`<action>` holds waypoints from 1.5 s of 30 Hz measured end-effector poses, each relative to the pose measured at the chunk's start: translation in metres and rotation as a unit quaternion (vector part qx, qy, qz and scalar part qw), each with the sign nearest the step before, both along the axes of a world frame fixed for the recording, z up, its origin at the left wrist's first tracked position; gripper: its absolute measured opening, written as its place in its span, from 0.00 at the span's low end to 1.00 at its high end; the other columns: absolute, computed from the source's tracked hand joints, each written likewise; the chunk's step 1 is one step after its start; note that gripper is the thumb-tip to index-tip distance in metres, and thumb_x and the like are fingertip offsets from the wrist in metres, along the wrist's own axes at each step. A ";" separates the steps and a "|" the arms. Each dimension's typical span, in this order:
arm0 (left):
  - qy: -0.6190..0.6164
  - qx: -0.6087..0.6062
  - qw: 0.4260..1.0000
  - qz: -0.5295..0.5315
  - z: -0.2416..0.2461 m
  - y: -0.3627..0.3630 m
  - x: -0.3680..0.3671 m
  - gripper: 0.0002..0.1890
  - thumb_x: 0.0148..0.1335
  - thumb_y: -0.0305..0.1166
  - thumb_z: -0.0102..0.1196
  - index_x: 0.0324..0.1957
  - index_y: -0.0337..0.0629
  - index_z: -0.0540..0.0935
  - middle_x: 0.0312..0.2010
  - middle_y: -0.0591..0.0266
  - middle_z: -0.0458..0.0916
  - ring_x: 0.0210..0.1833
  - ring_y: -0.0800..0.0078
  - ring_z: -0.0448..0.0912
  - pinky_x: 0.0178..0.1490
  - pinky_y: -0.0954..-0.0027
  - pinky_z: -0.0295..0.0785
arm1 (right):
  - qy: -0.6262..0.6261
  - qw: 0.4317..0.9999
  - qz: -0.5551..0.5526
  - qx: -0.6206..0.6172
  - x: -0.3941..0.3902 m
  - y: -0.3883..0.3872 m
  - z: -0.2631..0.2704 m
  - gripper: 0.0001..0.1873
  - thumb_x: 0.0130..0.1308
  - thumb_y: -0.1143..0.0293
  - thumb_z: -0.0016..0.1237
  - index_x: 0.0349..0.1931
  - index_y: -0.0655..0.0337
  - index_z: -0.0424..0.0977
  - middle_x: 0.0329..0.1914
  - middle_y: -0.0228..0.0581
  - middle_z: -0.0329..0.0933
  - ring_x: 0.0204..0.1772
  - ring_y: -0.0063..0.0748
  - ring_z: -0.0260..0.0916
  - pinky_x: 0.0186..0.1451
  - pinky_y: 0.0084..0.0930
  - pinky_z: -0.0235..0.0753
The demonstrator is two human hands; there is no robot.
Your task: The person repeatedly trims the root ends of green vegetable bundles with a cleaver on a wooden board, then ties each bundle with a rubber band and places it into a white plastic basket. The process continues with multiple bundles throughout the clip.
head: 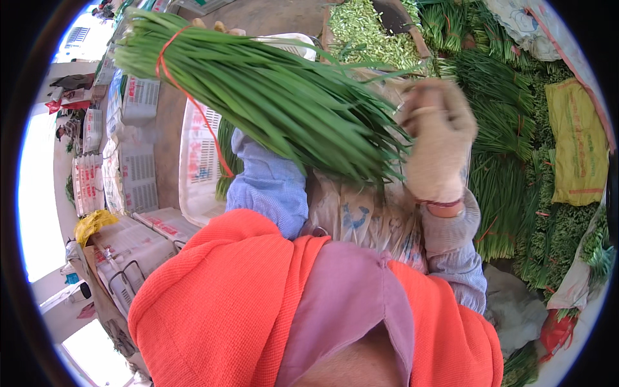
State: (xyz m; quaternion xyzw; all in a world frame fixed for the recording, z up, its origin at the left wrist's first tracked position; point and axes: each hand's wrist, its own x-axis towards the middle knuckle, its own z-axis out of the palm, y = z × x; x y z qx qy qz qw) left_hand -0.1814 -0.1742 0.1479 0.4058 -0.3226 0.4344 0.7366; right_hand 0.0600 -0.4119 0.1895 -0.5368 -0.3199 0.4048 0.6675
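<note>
A thick bundle of green leaves, likely garlic chives (271,92), is raised before me. A red tie (164,58) circles it near the pale stem end, with a loose tail hanging down. My left hand (220,26) grips the bundle from behind; only gloved fingertips show over its upper edge, and the rest is hidden. Beside the leaf tips is my right hand (437,140) in a beige work glove, fingers curled and blurred by motion. Whether it pinches any leaf is unclear. Under the leaves, a plastic sheet (358,217) covers my lap or the work surface.
At left stands a white plastic crate (191,159) with more greens inside. Several stacked crates (138,169) line the far left. Cut pale stems (367,34) lie in a heap at the top. Tied green bundles (498,193) fill the right side, near a yellow woven sack (578,140).
</note>
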 end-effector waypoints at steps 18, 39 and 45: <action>0.332 -0.468 0.673 0.466 -0.033 -0.024 0.020 0.44 0.55 0.64 0.65 0.64 0.40 0.74 0.58 0.57 0.80 0.56 0.63 0.80 0.58 0.62 0.79 | -0.576 0.730 0.119 -0.348 0.096 0.028 -0.033 0.19 0.62 0.67 0.51 0.54 0.56 0.74 0.48 0.55 0.80 0.50 0.59 0.78 0.51 0.49 0.77; 0.360 -0.131 0.897 0.221 0.005 -0.066 0.055 0.57 0.42 0.61 0.75 0.70 0.40 0.65 0.63 0.56 0.75 0.61 0.61 0.77 0.65 0.57 0.75 | -0.243 0.956 0.154 -0.045 -0.015 0.039 0.000 0.49 0.47 0.67 0.68 0.71 0.59 0.57 0.52 0.55 0.80 0.57 0.54 0.78 0.57 0.39 0.77; 0.460 -0.145 0.831 0.278 0.037 -0.060 0.045 0.41 0.49 0.33 0.72 0.65 0.31 0.68 0.53 0.47 0.80 0.50 0.54 0.83 0.53 0.54 0.83 | -0.297 0.909 0.268 -0.116 0.008 0.036 0.027 0.51 0.46 0.61 0.69 0.71 0.58 0.57 0.59 0.60 0.75 0.58 0.57 0.77 0.60 0.40 0.76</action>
